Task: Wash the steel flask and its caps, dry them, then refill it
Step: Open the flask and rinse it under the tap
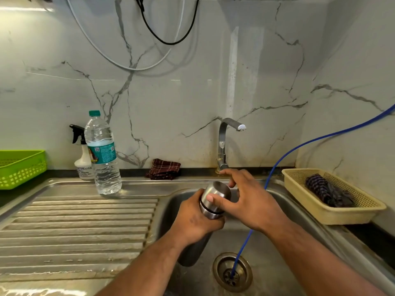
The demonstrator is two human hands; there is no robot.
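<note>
**Steel flask held over the sink basin, its cap gripped**

Nearest the viewer, a brass-toned drain (232, 272) is set in the floor of the steel sink (171, 201), and a blue hose (277, 163) is dropped into it. Just above the drain, the steel flask (192, 251) is held tilted, its cap end pointed toward the sink's back edge. Its body is wrapped by the left hand (196, 218), fingers curled round it just below the cap. The rounded steel cap (220, 192) is pinched by the right hand (245, 199), thumb on the near side and fingers arched over the far side.

The flask is judged rigid, smooth and likely slippery once wet. Whether it is full, and so heavy, cannot be told. A firm hold round the body is advised, with the cap turned by its sides.

At the back edge of the ribbed drainboard (74, 227) a plastic water bottle (102, 154) is stood. Farther back, a checked cloth (163, 169) is laid against the wall, and the tap (224, 142) is mounted behind the sink.
</note>
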